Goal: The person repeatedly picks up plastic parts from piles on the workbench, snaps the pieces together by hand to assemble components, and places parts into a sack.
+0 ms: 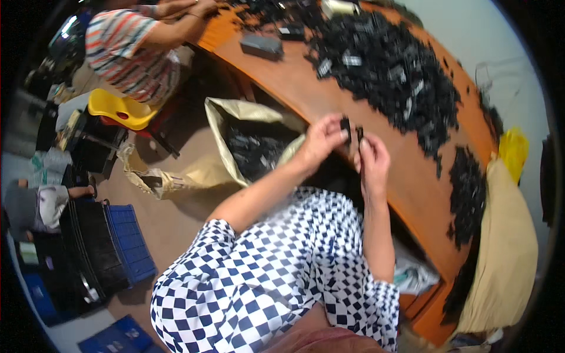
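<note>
Over the near edge of the brown table (306,88), my left hand (325,140) is closed on a small black plastic part (345,129). Close beside it, my right hand (372,156) pinches another narrow black part (360,134). A small gap shows between the two parts; their exact kind is too small to tell. Beyond my hands spreads a large heap of similar black parts (382,70), with a few pale glints among them. A smaller pile of black pieces (467,194) lies to the right along the table.
Left of my forearm stands an open woven sack (219,117) with black pieces inside. A dark box (261,47) sits on the table. A co-worker in a striped shirt (126,50) sits by a yellow chair (120,109). Blue crates (130,241) stand left; a tan sack (503,253) leans right.
</note>
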### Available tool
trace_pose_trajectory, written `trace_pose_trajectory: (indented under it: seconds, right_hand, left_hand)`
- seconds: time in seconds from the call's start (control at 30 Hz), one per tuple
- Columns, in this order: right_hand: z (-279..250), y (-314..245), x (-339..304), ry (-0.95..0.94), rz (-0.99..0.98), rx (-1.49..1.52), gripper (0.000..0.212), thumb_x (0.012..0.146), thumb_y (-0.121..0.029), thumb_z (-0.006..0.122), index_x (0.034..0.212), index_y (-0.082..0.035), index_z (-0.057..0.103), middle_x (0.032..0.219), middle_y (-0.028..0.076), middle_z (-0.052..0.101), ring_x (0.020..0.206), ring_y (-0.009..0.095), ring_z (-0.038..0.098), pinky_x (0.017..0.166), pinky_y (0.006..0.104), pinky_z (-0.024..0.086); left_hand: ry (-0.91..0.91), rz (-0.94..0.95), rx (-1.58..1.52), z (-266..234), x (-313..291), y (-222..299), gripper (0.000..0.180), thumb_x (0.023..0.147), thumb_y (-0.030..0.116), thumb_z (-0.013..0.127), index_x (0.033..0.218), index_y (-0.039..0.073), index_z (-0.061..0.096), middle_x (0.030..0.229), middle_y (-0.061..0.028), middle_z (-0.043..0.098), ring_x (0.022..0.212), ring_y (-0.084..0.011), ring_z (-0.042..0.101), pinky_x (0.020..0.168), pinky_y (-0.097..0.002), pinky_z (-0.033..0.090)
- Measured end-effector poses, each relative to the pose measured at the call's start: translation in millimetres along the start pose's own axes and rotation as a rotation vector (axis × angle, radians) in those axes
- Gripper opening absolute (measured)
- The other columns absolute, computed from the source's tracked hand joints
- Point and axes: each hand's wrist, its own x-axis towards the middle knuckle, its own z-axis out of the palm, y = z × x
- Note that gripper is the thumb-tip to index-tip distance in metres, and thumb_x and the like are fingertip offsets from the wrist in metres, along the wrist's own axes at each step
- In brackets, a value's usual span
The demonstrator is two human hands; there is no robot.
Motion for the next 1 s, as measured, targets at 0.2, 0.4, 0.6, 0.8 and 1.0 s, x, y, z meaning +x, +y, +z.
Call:
trace_pose_trajectory:
  seconds: [0.2, 0.4, 0.6, 0.8, 1.0]
  right_hand:
    - [6, 4, 2, 0.013, 0.018, 0.121, 0.021, 0.092, -0.009, 0.057, 0.111, 0.0, 0.059, 0.077, -0.001, 0.056, 0.06, 0.002, 0.047, 0.049, 0.0146, 0.033]
    - [10, 8, -5, 0.014, 0.018, 0.087, 0.022, 0.092, -0.006, 0.056, 0.112, 0.002, 0.059, 0.077, -0.002, 0.055, 0.063, 0.003, 0.046, 0.055, 0.0156, 0.037]
    - [6, 18, -1, 0.071, -0.062, -0.122, 0.02, 0.092, -0.005, 0.056, 0.11, 0.002, 0.06, 0.08, -0.001, 0.055, 0.064, 0.003, 0.048, 0.057, 0.0171, 0.04]
    - [14, 11, -3, 0.092, -0.194, -0.287, 0.016, 0.09, -0.004, 0.056, 0.103, 0.003, 0.061, 0.093, 0.006, 0.061, 0.081, 0.011, 0.059, 0.071, 0.0226, 0.048]
    - [13, 11, -14, 0.136, -0.428, -0.562, 0.015, 0.09, -0.003, 0.054, 0.101, 0.003, 0.061, 0.091, 0.011, 0.061, 0.084, 0.019, 0.059, 0.075, 0.0292, 0.047]
  left_hand:
    - [-0.001, 0.021, -0.058, 10, 3, 5, 0.03, 0.091, 0.001, 0.052, 0.12, 0.004, 0.043, 0.112, -0.01, 0.059, 0.097, -0.0149, 0.059, 0.081, -0.0279, 0.051]
    - [0.0, 0.018, 0.045, 17, -5, 3, 0.036, 0.093, 0.004, 0.048, 0.128, 0.002, 0.04, 0.12, -0.0143, 0.054, 0.097, -0.0167, 0.059, 0.078, -0.0289, 0.053]
    - [-0.035, 0.07, 0.206, 15, 1, -8, 0.038, 0.094, 0.004, 0.046, 0.131, 0.0, 0.041, 0.125, -0.0132, 0.053, 0.099, -0.0146, 0.058, 0.08, -0.0271, 0.051]
    - [0.054, 0.065, 0.261, 20, -7, -2, 0.039, 0.089, -0.001, 0.046, 0.128, -0.001, 0.044, 0.112, -0.007, 0.057, 0.098, -0.011, 0.055, 0.084, -0.0248, 0.047]
    - [0.087, 0.106, 0.156, 36, -12, -17, 0.036, 0.086, 0.0, 0.051, 0.122, 0.001, 0.048, 0.106, -0.0031, 0.054, 0.094, -0.0091, 0.051, 0.083, -0.0229, 0.045]
